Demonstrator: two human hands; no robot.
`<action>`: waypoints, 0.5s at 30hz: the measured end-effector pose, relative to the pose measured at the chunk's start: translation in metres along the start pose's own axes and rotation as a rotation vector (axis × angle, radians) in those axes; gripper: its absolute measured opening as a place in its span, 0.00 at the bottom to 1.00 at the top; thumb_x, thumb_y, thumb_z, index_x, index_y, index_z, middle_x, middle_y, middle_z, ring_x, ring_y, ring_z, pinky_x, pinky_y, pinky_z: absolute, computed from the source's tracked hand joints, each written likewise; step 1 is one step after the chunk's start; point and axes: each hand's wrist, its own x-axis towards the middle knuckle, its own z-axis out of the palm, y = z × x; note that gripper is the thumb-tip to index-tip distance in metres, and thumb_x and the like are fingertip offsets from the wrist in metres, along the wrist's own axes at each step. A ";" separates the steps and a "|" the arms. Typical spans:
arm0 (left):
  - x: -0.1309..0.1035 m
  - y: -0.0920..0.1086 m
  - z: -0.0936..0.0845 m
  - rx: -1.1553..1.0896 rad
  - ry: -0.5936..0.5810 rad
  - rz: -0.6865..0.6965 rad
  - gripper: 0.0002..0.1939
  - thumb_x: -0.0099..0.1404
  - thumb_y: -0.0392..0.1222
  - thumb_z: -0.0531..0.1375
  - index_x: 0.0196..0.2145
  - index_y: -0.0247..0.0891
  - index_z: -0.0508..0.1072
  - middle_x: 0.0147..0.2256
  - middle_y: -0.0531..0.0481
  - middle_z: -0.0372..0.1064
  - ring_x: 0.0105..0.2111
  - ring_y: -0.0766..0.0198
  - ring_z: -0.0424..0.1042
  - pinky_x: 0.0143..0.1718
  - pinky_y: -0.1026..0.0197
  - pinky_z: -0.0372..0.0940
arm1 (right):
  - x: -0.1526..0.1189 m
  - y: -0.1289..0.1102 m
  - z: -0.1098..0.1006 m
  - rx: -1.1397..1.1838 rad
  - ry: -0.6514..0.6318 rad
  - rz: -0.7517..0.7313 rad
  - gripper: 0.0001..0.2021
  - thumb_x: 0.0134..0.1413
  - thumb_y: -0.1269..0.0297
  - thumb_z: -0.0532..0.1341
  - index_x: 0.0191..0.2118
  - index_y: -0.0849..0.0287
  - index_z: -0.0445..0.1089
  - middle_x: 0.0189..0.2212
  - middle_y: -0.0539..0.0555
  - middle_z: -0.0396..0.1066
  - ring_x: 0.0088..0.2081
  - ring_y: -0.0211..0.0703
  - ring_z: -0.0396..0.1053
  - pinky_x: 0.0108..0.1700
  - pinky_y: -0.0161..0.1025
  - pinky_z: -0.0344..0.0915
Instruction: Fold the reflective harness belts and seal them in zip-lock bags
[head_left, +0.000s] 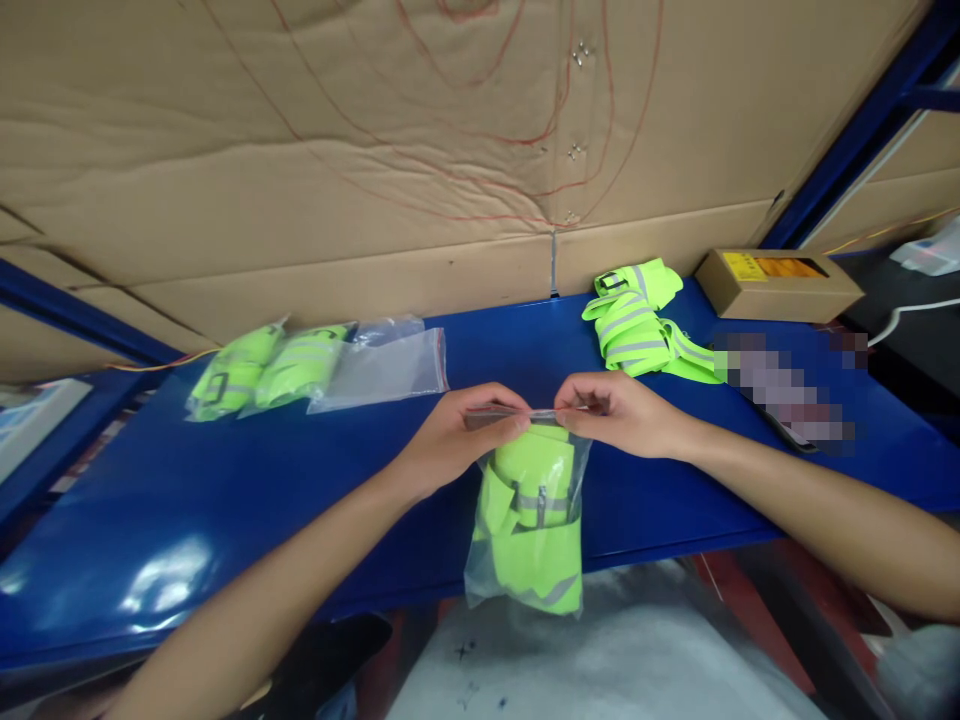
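A clear zip bag [474,565] hangs upright in front of me at the table's near edge. Folded inside it is a neon yellow-green reflective strap [536,555] with grey stripes and a dark buckle. My left hand [465,430] pinches the bag's top edge on the left, thumb towards me. On the right side of the same edge, my right hand [619,410] pinches it between thumb and fingers. The two hands are close together, with a short stretch of the zip edge showing between them.
Two filled bags [236,370] and flat unfilled bags [386,370] lie at the back left of the blue table [300,500]. Loose reflective straps [634,320] sit at the back right, beside a cardboard box [780,290] and a pixelated object [787,390]. A cardboard wall [337,230] stands behind.
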 end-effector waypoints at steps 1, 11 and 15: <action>0.000 0.000 0.000 0.003 -0.005 -0.005 0.13 0.62 0.49 0.70 0.38 0.37 0.79 0.34 0.52 0.75 0.33 0.70 0.70 0.35 0.68 0.61 | 0.000 0.001 0.000 0.001 -0.006 0.004 0.14 0.60 0.53 0.62 0.34 0.61 0.69 0.24 0.47 0.63 0.26 0.34 0.56 0.27 0.33 0.53; 0.000 -0.001 0.000 0.028 -0.034 0.000 0.12 0.63 0.49 0.69 0.40 0.39 0.79 0.35 0.53 0.75 0.34 0.70 0.71 0.36 0.68 0.62 | 0.000 -0.003 0.005 0.080 -0.063 0.015 0.15 0.61 0.52 0.64 0.36 0.61 0.70 0.26 0.47 0.64 0.27 0.33 0.58 0.28 0.33 0.54; 0.000 -0.001 0.000 0.041 -0.055 -0.007 0.15 0.62 0.50 0.70 0.42 0.40 0.79 0.39 0.52 0.76 0.38 0.67 0.73 0.42 0.66 0.64 | -0.002 -0.006 0.008 0.085 -0.067 -0.010 0.14 0.63 0.54 0.63 0.36 0.61 0.71 0.27 0.48 0.66 0.29 0.34 0.60 0.29 0.33 0.56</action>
